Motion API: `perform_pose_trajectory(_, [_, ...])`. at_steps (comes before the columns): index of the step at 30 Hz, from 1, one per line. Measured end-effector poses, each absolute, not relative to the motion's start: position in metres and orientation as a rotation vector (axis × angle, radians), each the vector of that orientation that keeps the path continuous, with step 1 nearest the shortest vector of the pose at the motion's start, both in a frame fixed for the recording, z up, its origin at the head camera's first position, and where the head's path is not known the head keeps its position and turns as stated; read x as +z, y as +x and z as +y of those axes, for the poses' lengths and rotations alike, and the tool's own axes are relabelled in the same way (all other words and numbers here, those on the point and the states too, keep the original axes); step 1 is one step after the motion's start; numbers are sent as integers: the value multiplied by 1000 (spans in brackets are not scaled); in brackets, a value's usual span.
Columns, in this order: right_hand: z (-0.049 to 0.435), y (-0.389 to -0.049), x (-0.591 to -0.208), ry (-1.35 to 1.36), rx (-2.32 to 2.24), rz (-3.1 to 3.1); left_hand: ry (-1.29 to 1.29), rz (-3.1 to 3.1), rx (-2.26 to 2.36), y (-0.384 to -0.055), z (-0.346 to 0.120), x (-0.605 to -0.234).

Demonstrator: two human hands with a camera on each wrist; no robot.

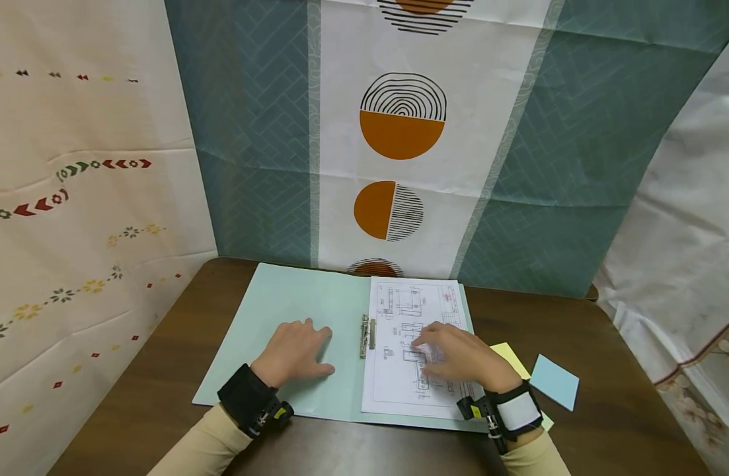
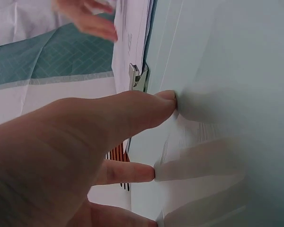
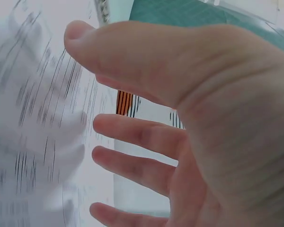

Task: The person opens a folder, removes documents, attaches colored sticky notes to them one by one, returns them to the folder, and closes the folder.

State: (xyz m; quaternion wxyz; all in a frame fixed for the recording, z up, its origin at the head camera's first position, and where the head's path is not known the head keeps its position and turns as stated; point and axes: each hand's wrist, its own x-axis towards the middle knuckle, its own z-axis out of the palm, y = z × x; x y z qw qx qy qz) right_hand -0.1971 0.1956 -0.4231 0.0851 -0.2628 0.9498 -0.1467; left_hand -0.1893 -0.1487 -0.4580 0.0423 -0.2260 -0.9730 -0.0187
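A pale green folder (image 1: 239, 360) lies spread open on the table. White sheets with technical drawings (image 1: 394, 390) are held on its right half by a metal clip (image 1: 365, 336) near the fold. My left hand (image 1: 294, 352) touches the inside of the left cover with spread fingertips (image 2: 166, 97), and nothing is in its grasp. Over the sheets is my right hand (image 1: 462, 354), fingers (image 3: 132, 161) spread and relaxed. In the right wrist view its fingertips stand close over the printed page, with nothing between thumb and fingers.
Right of the folder lie a blue paper square (image 1: 554, 382) and a yellow paper (image 1: 509, 358), the latter partly hidden by my right wrist. The brown table (image 1: 614, 423) meets a patterned cloth (image 1: 263, 165) at its back, with lighter cloths on both sides.
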Motion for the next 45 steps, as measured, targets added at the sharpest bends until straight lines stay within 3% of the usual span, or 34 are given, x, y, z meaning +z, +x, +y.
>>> perform_pose_trajectory(18, [127, -213, -413, -972, -499, 2760, -663, -3018, -48, -190, -146, -460])
perform_pose_trajectory(45, [92, -222, -438, -1110, -381, 2813, -657, -3023, -13, -192, -146, -460])
